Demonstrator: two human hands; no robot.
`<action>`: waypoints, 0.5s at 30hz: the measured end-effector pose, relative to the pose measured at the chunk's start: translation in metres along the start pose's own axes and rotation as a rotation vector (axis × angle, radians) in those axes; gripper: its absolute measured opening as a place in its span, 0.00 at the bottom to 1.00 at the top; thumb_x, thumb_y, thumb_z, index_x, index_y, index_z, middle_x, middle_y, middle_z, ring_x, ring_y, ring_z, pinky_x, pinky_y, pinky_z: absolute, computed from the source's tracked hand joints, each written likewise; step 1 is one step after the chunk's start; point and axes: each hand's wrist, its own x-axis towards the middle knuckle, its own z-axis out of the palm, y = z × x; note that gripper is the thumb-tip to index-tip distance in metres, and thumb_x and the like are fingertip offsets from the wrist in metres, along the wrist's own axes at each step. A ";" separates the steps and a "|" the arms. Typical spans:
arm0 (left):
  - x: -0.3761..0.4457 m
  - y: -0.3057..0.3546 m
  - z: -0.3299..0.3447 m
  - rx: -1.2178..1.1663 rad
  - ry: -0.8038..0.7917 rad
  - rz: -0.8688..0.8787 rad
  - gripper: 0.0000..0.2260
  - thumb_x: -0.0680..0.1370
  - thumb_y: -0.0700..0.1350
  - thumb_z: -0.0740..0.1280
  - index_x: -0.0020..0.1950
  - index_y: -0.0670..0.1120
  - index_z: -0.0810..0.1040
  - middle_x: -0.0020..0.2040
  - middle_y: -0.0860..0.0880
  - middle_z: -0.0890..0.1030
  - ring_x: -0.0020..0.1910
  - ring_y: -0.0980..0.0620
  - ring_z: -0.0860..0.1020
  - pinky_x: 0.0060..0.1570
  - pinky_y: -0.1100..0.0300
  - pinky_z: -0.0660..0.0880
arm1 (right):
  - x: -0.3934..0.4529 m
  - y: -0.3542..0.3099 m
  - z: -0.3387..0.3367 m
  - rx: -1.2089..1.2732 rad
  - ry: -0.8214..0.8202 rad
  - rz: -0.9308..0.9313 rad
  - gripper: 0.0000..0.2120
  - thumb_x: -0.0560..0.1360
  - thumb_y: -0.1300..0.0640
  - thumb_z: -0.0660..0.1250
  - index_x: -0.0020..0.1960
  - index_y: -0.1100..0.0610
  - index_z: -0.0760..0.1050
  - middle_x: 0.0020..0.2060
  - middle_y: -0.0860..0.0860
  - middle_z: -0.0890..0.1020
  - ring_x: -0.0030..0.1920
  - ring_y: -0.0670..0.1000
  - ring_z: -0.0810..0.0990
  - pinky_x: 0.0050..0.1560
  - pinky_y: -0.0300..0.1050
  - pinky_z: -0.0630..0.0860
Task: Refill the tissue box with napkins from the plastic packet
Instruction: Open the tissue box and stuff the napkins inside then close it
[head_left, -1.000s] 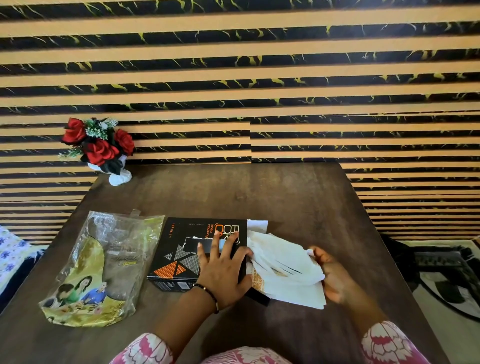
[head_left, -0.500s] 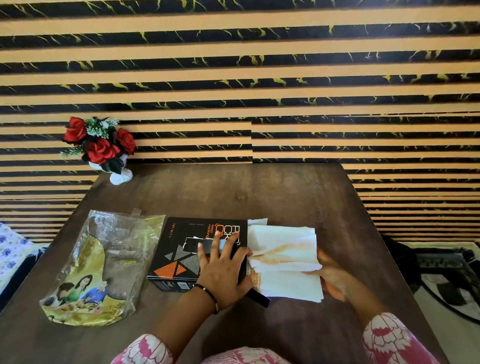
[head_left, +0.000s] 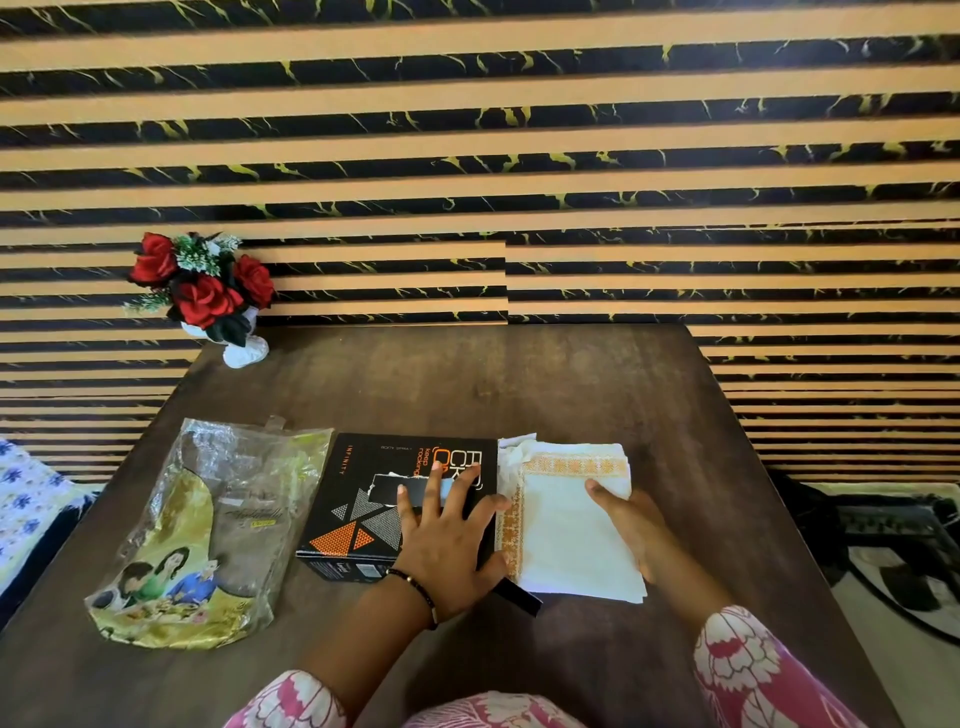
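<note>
A black tissue box (head_left: 374, 493) with orange print lies flat on the brown table (head_left: 519, 384), its top slot showing. My left hand (head_left: 447, 540) rests on the box's right part, fingers spread, pressing it down. A stack of white napkins (head_left: 561, 525) with orange borders lies at the box's right end, beside a black end flap. My right hand (head_left: 628, 525) grips the stack's right edge, thumb on top. The plastic packet (head_left: 208, 530), crumpled and mostly flat, lies to the left of the box.
A white vase of red artificial roses (head_left: 208, 291) stands at the table's far left corner against the striped wall. The table's right edge (head_left: 779, 519) runs close to my right arm. A patterned cloth (head_left: 26, 499) shows at far left, below the table.
The napkin stack was bent and lifted a second ago; it now lies flat against the box's right end. My right hand shifted onto its right edge. The left hand stayed on the box.
</note>
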 end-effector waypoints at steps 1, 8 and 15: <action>0.000 0.000 0.000 0.005 0.000 0.000 0.24 0.73 0.61 0.56 0.68 0.62 0.55 0.77 0.52 0.46 0.74 0.38 0.36 0.66 0.30 0.37 | 0.000 0.002 0.001 -0.039 0.005 -0.033 0.18 0.71 0.44 0.67 0.55 0.54 0.77 0.51 0.53 0.83 0.48 0.55 0.81 0.55 0.52 0.77; 0.002 0.000 0.001 0.013 -0.003 -0.007 0.28 0.72 0.60 0.56 0.70 0.61 0.52 0.77 0.51 0.46 0.74 0.37 0.38 0.65 0.29 0.37 | -0.012 -0.011 0.004 -0.185 -0.113 -0.212 0.19 0.72 0.52 0.68 0.62 0.50 0.69 0.57 0.49 0.79 0.56 0.53 0.78 0.59 0.57 0.75; 0.000 -0.001 -0.001 0.002 0.000 -0.006 0.27 0.72 0.60 0.57 0.70 0.60 0.53 0.77 0.52 0.47 0.74 0.38 0.38 0.66 0.30 0.38 | -0.013 -0.018 -0.007 -0.100 -0.253 -0.128 0.16 0.76 0.58 0.64 0.63 0.54 0.70 0.56 0.50 0.80 0.54 0.51 0.79 0.50 0.48 0.76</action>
